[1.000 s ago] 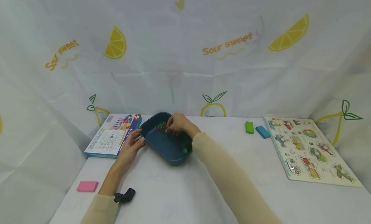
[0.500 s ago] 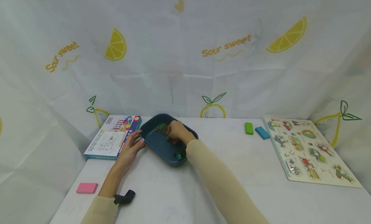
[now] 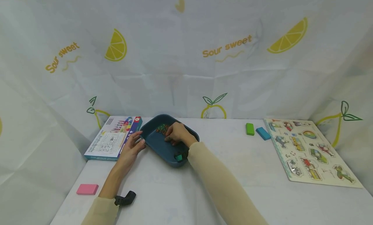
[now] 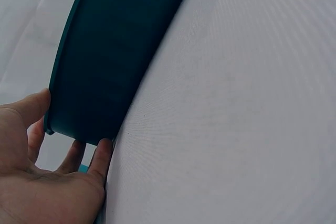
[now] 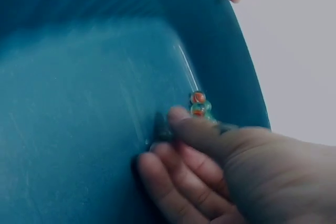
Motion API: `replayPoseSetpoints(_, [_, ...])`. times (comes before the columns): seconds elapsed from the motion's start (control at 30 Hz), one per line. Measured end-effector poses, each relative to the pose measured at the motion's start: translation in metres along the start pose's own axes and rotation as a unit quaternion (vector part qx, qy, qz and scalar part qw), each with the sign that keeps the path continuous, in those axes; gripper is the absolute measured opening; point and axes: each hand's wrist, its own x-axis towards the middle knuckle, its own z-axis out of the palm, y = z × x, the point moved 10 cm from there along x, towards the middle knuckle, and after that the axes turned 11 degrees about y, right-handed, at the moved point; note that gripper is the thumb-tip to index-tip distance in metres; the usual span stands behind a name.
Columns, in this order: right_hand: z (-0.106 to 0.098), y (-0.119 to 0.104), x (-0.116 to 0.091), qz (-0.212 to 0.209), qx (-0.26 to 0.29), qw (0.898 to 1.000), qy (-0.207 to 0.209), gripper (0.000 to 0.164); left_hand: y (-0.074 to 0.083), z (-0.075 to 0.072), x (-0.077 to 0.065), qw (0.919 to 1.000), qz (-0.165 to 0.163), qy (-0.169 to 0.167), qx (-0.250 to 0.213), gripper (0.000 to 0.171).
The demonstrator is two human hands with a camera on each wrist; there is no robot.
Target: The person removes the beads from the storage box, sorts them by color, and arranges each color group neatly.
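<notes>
Both hands at a blue tray (image 3: 160,146) on a white table (image 3: 230,176)

A printed cloth (image 3: 175,89) hangs behind. A puzzle board (image 3: 307,147) lies well off to the right; a flat box (image 3: 112,137) lies just beside the tray, partly covered by the left hand (image 3: 131,149). That hand has its fingers spread, thumb at the rim, fingertips against the outer wall. The right hand (image 3: 179,133) is inside, fingers bent, thumb near them; blur hides whether it pinches anything. A blue block (image 3: 263,133), green block (image 3: 250,129) and pink block (image 3: 87,189) lie outside. Marbles (image 3: 161,129) cluster toward the tray's far end, partly hidden by the right hand.
</notes>
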Motion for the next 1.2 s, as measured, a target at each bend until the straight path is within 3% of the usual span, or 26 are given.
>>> replayPoseSetpoints(0.13, [0.004, 0.001, 0.0, 0.0, 0.079, 0.997, -0.009, 0.016, 0.0, 0.0, -0.001, 1.0, 0.001, -0.003, 0.0, 0.062])
replayPoseSetpoints(0.3, [0.011, 0.003, -0.001, 0.028, 0.2, 0.979, -0.037, 0.022, 0.0, -0.001, -0.002, 1.0, 0.0, -0.005, 0.002, 0.061])
replayPoseSetpoints(0.5, [-0.007, -0.013, -0.006, 0.01, 0.272, 0.961, -0.05, 0.029, 0.002, -0.001, -0.002, 1.0, 0.007, -0.005, -0.001, 0.061])
replayPoseSetpoints(0.63, [-0.036, -0.018, -0.02, -0.024, 0.264, 0.963, -0.045, 0.034, 0.002, 0.0, -0.001, 0.9999, 0.002, -0.007, -0.009, 0.061])
replayPoseSetpoints(0.77, [-0.071, -0.005, -0.036, -0.036, 0.238, 0.971, -0.015, 0.037, 0.001, 0.0, 0.0, 1.0, -0.002, -0.006, -0.005, 0.062])
replayPoseSetpoints(1.0, [-0.118, 0.046, -0.074, -0.028, 0.201, 0.979, 0.009, 0.035, 0.001, 0.001, 0.001, 1.0, -0.001, -0.004, -0.001, 0.061])
replayPoseSetpoints(1.2, [-0.128, 0.092, -0.11, -0.025, 0.143, 0.989, -0.006, 0.038, 0.0, 0.0, 0.0, 1.0, -0.001, 0.0, 0.003, 0.06])
